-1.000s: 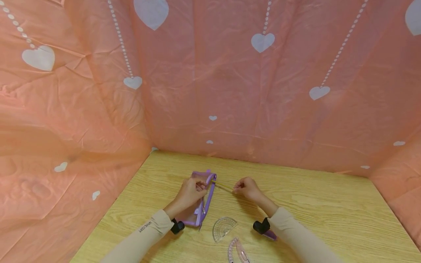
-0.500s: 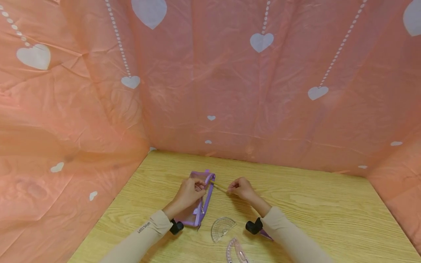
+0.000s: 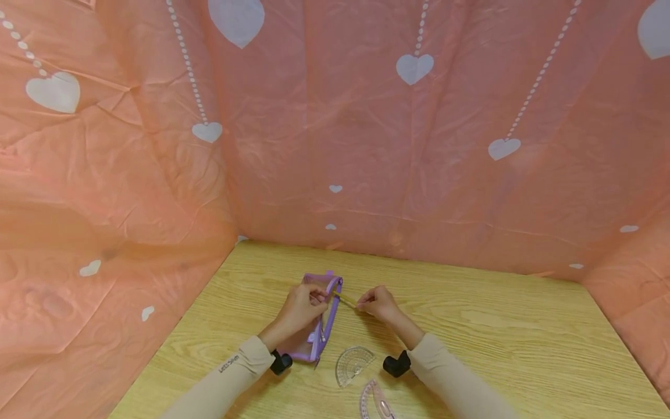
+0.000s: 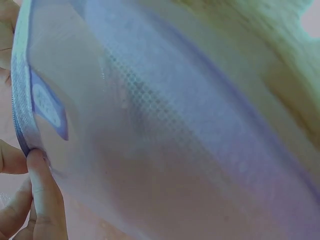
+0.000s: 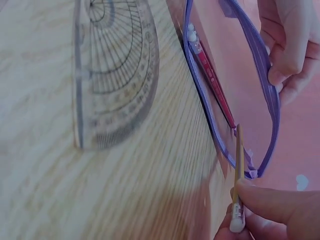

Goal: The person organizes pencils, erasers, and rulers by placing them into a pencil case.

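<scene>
A purple-edged see-through pencil case (image 3: 325,279) lies on the table with its zipper undone. My left hand (image 3: 300,305) pinches the zipper edge between thumb and fingers, as the left wrist view shows close up, and holds the mouth apart. Between thumb and fingers of my right hand (image 3: 382,304) is a yellow pencil (image 5: 239,165), gripped near its white-capped end. Its other end reaches over the case's opening. Inside the case, along the near edge, rests a red pencil (image 5: 212,75) with a pale cap.
On the wooden table (image 3: 497,326), a clear protractor (image 3: 355,365) lies between the forearms. Closer to me is a pinkish curved measuring piece (image 3: 384,401), cut off by the frame. A pink cloth (image 3: 366,145) with white hearts walls the table behind and at the sides.
My right hand has moved left toward the pencil case, bringing the yellow pencil farther into its mouth. The left hand keeps its hold on the zipper edge.
</scene>
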